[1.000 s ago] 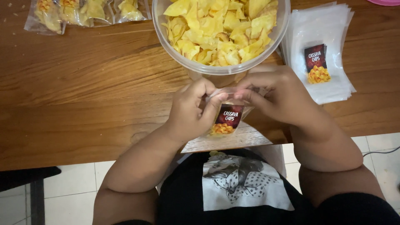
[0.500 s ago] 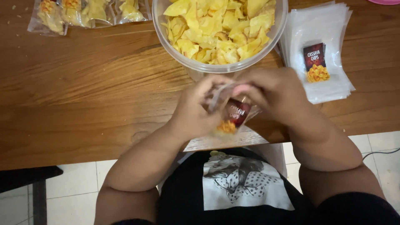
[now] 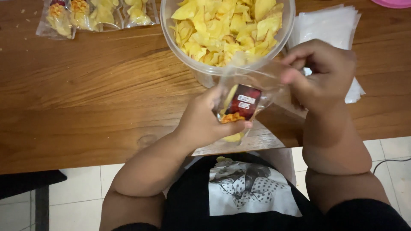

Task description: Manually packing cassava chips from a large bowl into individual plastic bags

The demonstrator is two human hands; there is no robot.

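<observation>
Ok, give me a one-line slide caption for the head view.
Both hands, left and right, hold a clear bag open before a bowl of yellow chips.

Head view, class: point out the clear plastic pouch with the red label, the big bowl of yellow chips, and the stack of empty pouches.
Clear plastic pouch (image 3: 243, 102), head view, on its red label.
Bowl of yellow chips (image 3: 201, 70), head view, on its clear front wall.
Stack of empty pouches (image 3: 325, 28), head view, on the top sheet.
</observation>
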